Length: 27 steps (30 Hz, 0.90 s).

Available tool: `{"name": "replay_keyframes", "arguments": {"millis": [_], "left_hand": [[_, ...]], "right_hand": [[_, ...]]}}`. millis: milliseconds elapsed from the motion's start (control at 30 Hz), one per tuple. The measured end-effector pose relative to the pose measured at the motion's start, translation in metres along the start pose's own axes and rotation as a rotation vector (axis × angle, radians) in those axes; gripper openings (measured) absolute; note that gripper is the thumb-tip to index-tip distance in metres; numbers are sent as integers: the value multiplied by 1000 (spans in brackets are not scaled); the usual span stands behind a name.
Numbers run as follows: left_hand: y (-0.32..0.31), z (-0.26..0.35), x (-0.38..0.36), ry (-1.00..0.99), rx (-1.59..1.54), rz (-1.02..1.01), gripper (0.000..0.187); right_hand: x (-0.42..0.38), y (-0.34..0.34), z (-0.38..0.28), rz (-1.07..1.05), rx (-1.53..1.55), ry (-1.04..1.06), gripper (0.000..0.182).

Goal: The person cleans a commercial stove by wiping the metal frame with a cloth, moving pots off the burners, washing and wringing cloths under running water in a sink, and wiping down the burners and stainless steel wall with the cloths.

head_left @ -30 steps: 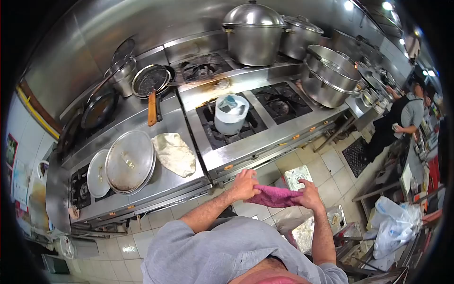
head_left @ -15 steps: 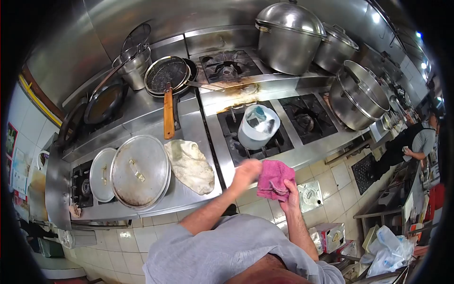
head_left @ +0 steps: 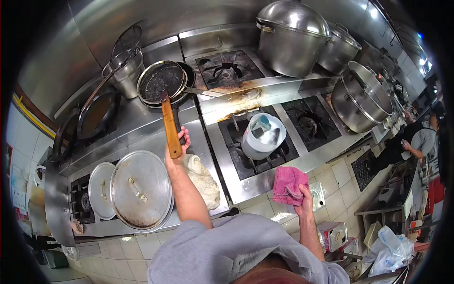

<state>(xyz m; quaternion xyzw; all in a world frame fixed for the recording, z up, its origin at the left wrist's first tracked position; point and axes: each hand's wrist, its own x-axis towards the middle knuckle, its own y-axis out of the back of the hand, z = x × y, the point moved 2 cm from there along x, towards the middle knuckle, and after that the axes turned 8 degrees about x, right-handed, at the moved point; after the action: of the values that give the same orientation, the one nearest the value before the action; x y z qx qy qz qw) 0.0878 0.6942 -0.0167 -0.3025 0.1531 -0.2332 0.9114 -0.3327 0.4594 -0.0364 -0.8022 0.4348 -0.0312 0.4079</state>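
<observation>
My left hand [head_left: 183,137] reaches under a wooden handle [head_left: 170,130]. Its fingers curl round the end of a black frying pan handle [head_left: 177,116], and the wooden handle hides part of the palm. The wooden handle belongs to a round, dark, sieve-like pan [head_left: 161,80] stacked on the black frying pan [head_left: 189,75]. A folded pink cloth [head_left: 288,184] is gripped in my right hand [head_left: 305,199], in front of the stove edge. A white tub [head_left: 255,147] with a bluish cloth or sponge and suds inside stands on the front burner.
Two round metal lids [head_left: 142,189] and a stained cloth [head_left: 202,182] lie on the left counter. Large pots [head_left: 289,49] stand at the back, with another pot [head_left: 352,104] at right. A person [head_left: 421,139] stands at far right. Boxes [head_left: 332,235] are on the floor.
My left hand has moved from beside the pink cloth, left and forward, to the pan handles. My right hand, still with the cloth, has shifted slightly right and down.
</observation>
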Motion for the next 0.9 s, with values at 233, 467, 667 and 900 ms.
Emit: {"name": "replay_keyframes", "arguments": {"millis": [233,467,667,900], "left_hand": [[1,2,49,-14,204,224,10],[-30,20,-41,72,129,130,10],[-24,37,-162,23,83,12,15],[-16,98,-340,41,253,268,17]], "right_hand": [[-3,-2,1,-30,-1,60,43],[-21,-2,0,-61,26,71,42],[-29,-4,5,-154,-33,11,42],[-51,-4,26,-291,-22,-138,44]]}}
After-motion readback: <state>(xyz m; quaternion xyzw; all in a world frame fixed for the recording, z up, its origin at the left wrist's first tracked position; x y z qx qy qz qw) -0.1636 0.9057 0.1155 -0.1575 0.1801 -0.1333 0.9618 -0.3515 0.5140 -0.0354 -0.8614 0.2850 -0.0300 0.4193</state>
